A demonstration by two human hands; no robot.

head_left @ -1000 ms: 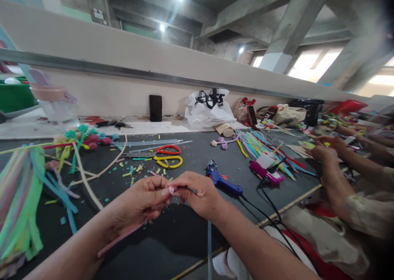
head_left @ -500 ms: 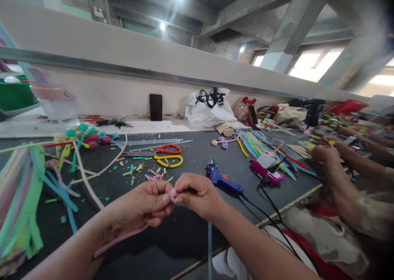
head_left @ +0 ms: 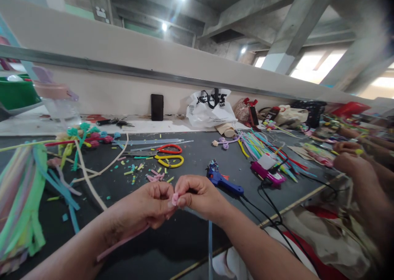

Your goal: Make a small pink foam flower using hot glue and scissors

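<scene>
Between my fingertips is a small pink curl (head_left: 175,198), part of a pink pipe cleaner (head_left: 123,244) whose long tail runs back beneath my left wrist. My left hand (head_left: 152,204) pinches it from the left, thumb and forefinger closed. From the right, my right hand (head_left: 200,196) pinches the same curl, fingertips almost touching those of the left. Just behind my hands lie short pink cuttings (head_left: 155,177) and scissors (head_left: 169,156) with one red and one yellow handle. A blue glue gun (head_left: 224,181) rests right of my right hand.
Bundled pastel strips (head_left: 23,198) and colourful fuzzy pieces (head_left: 81,138) lie at left. A magenta glue gun (head_left: 267,173) with cords sits at right beside more coloured stems (head_left: 255,146). A phone (head_left: 156,107) leans on the back wall. A co-worker's hands (head_left: 351,161) are far right.
My hands stay together on the pink curl, which shows slightly more between the fingertips. The co-worker's hands at right have moved right and toward the table edge.
</scene>
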